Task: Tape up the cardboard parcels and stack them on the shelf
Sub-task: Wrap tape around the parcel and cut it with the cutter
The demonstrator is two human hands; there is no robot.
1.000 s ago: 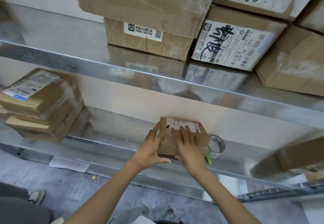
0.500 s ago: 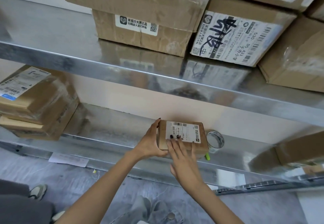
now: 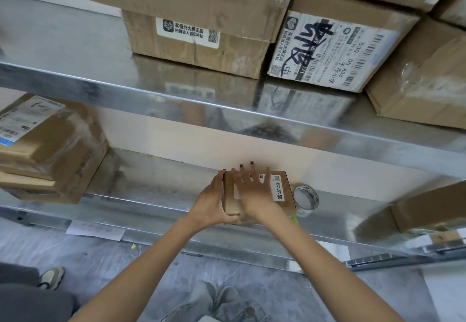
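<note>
A small cardboard parcel (image 3: 282,190) with a white label lies on the lower metal shelf (image 3: 156,190). My left hand (image 3: 211,203) grips its left end, thumb over the top edge and fingers curled under the near corner. My right hand (image 3: 254,190) lies flat on the parcel's top with the fingers spread and straight, blurred by motion. A roll of clear tape (image 3: 305,199) stands on edge just right of the parcel.
A pile of flat taped parcels (image 3: 48,150) fills the lower shelf's left end. A brown box (image 3: 428,210) sits at its right. Large labelled cartons (image 3: 196,39) crowd the upper shelf (image 3: 176,95). Another person's shoe (image 3: 51,277) is on the grey floor.
My right hand slid forward over the parcel's top, from its near edge to covering the label. My left hand kept its hold on the left end.
</note>
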